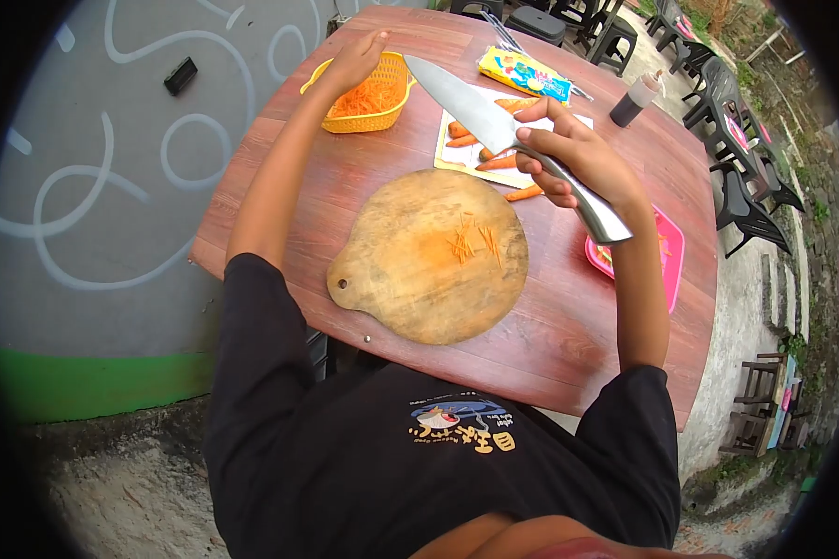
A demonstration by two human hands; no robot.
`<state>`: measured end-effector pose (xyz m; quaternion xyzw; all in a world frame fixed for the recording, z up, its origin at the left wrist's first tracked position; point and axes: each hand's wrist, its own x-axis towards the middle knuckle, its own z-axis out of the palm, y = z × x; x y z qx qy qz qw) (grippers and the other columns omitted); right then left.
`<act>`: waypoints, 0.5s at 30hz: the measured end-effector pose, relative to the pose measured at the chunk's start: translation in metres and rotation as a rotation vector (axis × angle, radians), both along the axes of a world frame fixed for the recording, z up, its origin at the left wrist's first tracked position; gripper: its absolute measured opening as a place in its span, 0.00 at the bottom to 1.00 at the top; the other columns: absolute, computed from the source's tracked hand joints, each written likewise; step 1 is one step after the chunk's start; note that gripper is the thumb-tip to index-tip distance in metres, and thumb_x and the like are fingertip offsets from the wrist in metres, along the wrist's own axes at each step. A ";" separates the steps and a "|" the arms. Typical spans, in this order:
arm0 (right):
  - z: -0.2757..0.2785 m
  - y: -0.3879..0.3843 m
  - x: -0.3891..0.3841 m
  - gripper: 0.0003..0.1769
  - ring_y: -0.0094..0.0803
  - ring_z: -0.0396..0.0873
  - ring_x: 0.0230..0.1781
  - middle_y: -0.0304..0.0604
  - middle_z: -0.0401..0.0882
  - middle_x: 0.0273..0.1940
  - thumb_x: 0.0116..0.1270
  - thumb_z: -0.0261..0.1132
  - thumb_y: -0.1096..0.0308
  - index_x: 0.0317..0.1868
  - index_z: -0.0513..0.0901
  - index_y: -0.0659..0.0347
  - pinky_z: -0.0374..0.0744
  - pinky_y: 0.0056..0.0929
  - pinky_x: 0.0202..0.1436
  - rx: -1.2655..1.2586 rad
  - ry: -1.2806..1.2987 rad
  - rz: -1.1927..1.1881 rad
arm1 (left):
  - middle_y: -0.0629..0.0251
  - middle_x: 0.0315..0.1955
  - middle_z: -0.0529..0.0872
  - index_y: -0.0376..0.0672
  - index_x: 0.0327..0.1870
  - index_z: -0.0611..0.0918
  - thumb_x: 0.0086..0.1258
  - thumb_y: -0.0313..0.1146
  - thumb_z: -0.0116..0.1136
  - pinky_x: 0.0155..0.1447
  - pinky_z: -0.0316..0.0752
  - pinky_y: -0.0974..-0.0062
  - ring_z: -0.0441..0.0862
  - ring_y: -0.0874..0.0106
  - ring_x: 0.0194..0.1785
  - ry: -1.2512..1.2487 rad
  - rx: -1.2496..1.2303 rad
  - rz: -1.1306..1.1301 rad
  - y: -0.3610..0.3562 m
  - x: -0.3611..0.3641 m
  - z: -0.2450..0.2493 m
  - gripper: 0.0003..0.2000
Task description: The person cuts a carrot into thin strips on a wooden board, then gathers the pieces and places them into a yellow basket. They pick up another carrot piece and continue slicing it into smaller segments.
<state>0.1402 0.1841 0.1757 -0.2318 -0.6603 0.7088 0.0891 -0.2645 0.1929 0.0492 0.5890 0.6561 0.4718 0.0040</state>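
Outdoors, wooden table (569, 326): right fingers (543, 166) clenched round knife (461, 98), raised beyond cutting board (410, 270); left fingers (368, 45) on yellow basket (364, 123), grip unclear. Keep blade pointed away, basket steadied.

The knife (461, 98) and right hand (578, 163) hide part of the carrots (497, 163).

Nothing can really be read: the yellow characters on the black shirt (463, 430) and the print on the packet (524, 74) are too blurry.
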 end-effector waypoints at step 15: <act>-0.028 -0.043 0.113 0.11 0.17 0.65 0.07 0.40 0.73 0.25 0.81 0.58 0.69 0.56 0.65 0.58 0.62 0.18 0.08 -0.016 -0.116 -0.202 | 0.54 0.45 0.86 0.38 0.63 0.81 0.83 0.46 0.49 0.56 0.77 0.66 0.83 0.64 0.52 -0.113 -0.470 0.022 -0.039 0.015 0.022 0.22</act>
